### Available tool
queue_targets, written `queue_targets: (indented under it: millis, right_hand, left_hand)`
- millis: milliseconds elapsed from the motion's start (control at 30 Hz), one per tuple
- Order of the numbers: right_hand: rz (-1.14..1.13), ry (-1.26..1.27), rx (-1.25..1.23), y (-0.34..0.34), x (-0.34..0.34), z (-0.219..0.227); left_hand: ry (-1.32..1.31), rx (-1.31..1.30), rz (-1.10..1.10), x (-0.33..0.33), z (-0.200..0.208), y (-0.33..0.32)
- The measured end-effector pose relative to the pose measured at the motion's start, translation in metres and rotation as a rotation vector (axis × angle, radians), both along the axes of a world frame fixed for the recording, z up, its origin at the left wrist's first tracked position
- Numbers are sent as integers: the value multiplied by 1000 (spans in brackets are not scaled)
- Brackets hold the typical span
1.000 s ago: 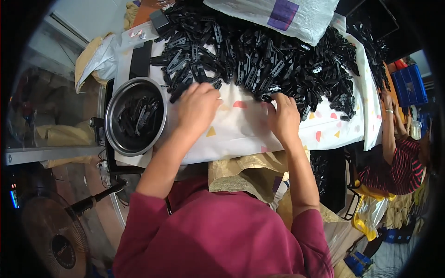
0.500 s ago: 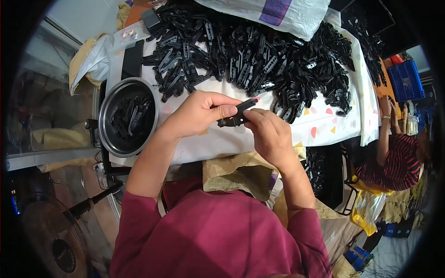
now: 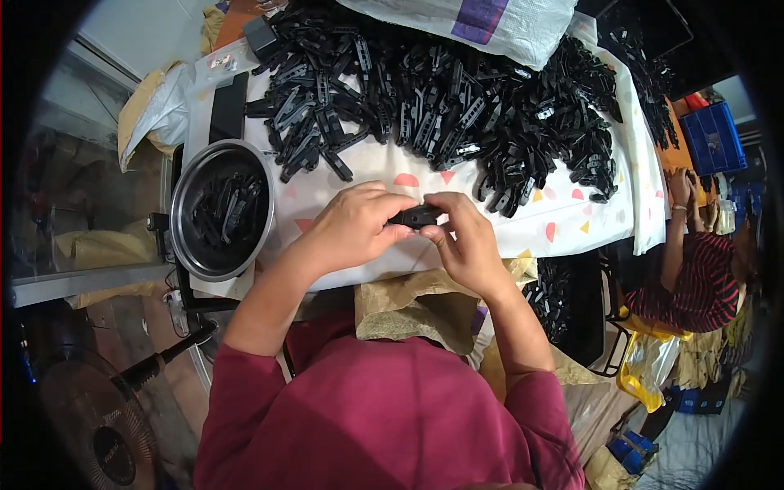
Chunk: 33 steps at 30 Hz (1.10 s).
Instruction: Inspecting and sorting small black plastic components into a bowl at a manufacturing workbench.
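Observation:
Between my two hands is a small black plastic part [image 3: 418, 216], held level above the near side of the table. The thumb and fingers of my left hand [image 3: 353, 226] pinch its left end. My right hand [image 3: 467, 243] grips the right end the same way, so both ends are partly covered. Beyond my hands lies a large heap of similar long black plastic parts [image 3: 457, 102]. To the left stands a round metal bowl [image 3: 267, 214] with several such parts inside.
The table wears a white patterned cloth [image 3: 563, 216]. A white sack [image 3: 523, 33] rests across the heap's far side. Left are a black flat slab [image 3: 229, 108] and a fan [image 3: 110, 449]. An open paper sack [image 3: 416, 306] hangs before me. A person in stripes [image 3: 690, 278] works at right.
The black part has turned from a slant to nearly level and come slightly nearer me. My right hand has shifted its grip, its thumb now below the part. My left hand has lowered.

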State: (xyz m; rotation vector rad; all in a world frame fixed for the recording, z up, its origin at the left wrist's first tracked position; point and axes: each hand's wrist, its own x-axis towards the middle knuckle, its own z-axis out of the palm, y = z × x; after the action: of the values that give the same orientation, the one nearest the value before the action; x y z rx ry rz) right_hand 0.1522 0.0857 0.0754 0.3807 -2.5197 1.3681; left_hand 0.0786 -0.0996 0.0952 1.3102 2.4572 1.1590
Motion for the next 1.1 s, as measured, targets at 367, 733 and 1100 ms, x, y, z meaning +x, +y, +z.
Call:
queue_targets:
  millis: [367,733,1100]
  right_hand:
    - [-378,131,825,53,-62,-32]
    - [-135,-107,-7,29,-30,-10]
    - [57,45,-216,11,-2,36]
  left_hand:
    - [330,-239,586,-17,-54,-17]
    - [-230,179,409,-32,-50,-5]
    - [-1237,643,-26,-19,-16,7]
